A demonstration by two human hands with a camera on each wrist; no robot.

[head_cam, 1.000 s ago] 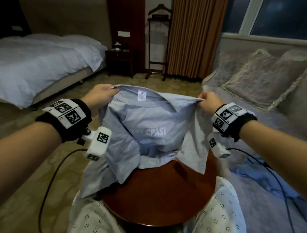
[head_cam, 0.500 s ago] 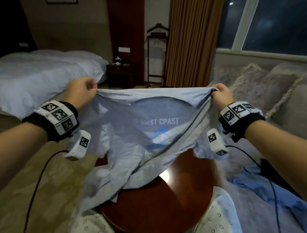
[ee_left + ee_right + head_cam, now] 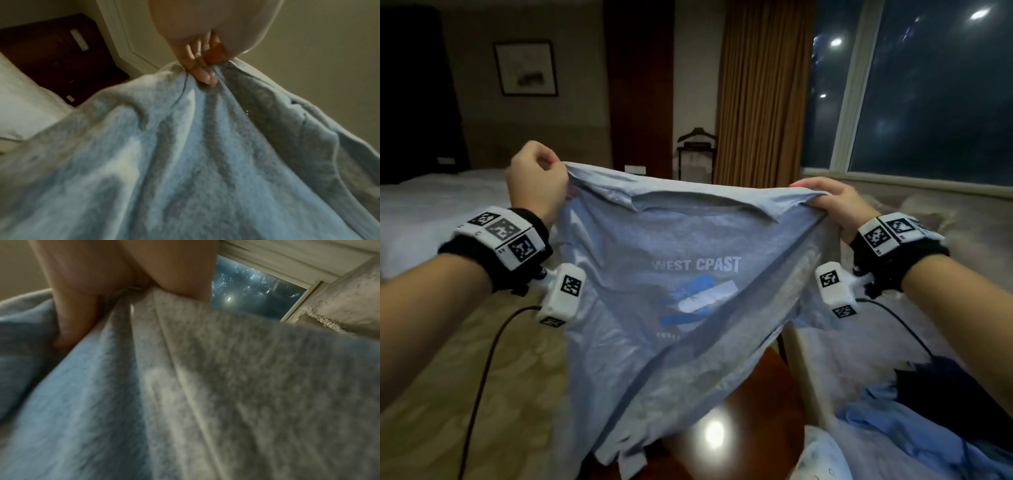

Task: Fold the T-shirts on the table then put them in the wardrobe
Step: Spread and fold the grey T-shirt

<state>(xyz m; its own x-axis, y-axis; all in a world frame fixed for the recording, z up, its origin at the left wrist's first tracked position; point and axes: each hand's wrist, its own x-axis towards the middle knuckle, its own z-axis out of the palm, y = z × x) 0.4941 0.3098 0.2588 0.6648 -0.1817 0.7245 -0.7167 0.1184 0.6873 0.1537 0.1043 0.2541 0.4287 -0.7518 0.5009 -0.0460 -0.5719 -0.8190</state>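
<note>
A light blue-grey T-shirt (image 3: 654,308) printed "WEST CPAST" hangs spread in the air in front of me, above the round dark wooden table (image 3: 756,411). My left hand (image 3: 536,186) grips its top left corner, and my right hand (image 3: 835,202) grips the top right corner. The left wrist view shows curled fingers (image 3: 202,73) pinching the T-shirt (image 3: 185,162). In the right wrist view the thumb and fingers (image 3: 76,318) clamp the T-shirt (image 3: 185,394) at a seam. The shirt's lower hem dangles over the table's near edge.
More blue clothes (image 3: 914,431) lie on the grey sofa (image 3: 893,342) at the right. A bed (image 3: 431,212) stands at the left, a valet stand (image 3: 697,154) and brown curtain (image 3: 763,92) at the back. Cables hang from both wrists. Carpeted floor (image 3: 448,377) lies left of the table.
Both hands have lifted the T-shirt higher and pulled it wider apart, so it now hangs stretched out with its print showing; most of it has come off the table.
</note>
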